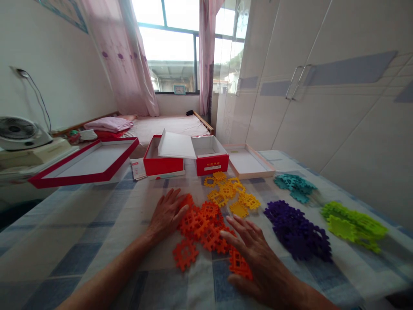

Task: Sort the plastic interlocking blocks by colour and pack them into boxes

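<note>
Orange interlocking plastic tiles (201, 224) lie heaped between my two hands, square with toothed edges. Along the heap's left side rests my left hand (167, 211), palm down with fingers stretched out, the thumb touching the tiles. My right hand (251, 247) is spread over the heap's right side, partly covering an orange tile (239, 263). A single orange tile (185, 254) sits at the near edge of the heap. Beyond are yellow tiles (229, 191). Purple tiles (297, 230) form a pile to the right of my right hand.
Teal tiles (295, 186) and lime-green tiles (353, 224) lie at the right of the checked tablecloth (129, 241). At the back stand two red boxes (164, 165), (213, 165), a white flap across them. A red-rimmed lid (93, 177) and a pale shallow tray (254, 174) flank them.
</note>
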The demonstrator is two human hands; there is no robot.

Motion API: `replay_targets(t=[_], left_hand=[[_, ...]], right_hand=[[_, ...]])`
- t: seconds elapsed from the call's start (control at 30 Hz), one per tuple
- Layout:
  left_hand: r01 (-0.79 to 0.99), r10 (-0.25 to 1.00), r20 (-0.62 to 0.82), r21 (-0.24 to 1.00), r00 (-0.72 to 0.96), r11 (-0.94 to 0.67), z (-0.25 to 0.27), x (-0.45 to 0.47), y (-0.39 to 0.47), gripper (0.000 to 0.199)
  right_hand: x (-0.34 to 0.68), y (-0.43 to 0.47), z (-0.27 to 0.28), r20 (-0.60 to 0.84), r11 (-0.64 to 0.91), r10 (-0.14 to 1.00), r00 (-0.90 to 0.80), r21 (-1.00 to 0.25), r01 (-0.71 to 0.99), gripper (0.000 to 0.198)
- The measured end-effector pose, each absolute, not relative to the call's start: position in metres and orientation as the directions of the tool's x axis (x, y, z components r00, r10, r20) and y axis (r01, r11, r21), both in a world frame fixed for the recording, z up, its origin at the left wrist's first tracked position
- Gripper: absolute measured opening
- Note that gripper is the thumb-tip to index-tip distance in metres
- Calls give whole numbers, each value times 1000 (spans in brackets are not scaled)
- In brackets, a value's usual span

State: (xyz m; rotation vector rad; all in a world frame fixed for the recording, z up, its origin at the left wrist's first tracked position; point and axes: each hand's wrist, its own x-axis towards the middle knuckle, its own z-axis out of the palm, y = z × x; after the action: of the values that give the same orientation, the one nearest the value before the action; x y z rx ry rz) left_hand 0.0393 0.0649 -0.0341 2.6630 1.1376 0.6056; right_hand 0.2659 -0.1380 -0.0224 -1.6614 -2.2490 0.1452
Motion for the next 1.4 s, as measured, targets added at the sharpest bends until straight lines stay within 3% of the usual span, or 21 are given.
replay_targets(t=[0.13,0.23,0.37,0.5,0.63,0.73,0.97,1.2,1.27,1.4], left_hand=[[644,746,152,412,648,-644,-43,36,79,52],[545,701,179,509,690,-666,-40,38,66,51],[511,712,200,570,673,-643,-37,39,35,50],[523,700,198,534,687,-664,-40,27,14,62],[478,578,150,418,803,-773,-40,3,11,104],[468,540,88,397,837,-790,-40,-7,14,121],[484,621,144,502,771,-717,-62,15,-10,118],[519,703,177,557,689,-649,-62,56,-43,111],[529,676,161,502,719,-684,-52,50,-41,114],[420,481,58,406,875,-812,-31,17,-24,124]], right_hand=[[248,-103,-14,173,233,967,-185,-323,917,69],[235,-75,-11,130,193,979,-157,-350,917,70],[230,-66,-6,122,297,955,-270,-385,874,61],[248,-101,2,149,290,957,-250,-408,866,66],[279,-150,-8,109,218,976,-190,-414,884,88],[294,-171,-29,35,155,987,-155,-421,894,97],[297,-161,-61,66,83,996,-62,-385,919,62],[293,-165,-59,93,26,996,7,-348,937,63],[291,-167,-53,116,34,993,6,-339,940,70],[286,-164,-40,143,97,988,-51,-336,937,80]])
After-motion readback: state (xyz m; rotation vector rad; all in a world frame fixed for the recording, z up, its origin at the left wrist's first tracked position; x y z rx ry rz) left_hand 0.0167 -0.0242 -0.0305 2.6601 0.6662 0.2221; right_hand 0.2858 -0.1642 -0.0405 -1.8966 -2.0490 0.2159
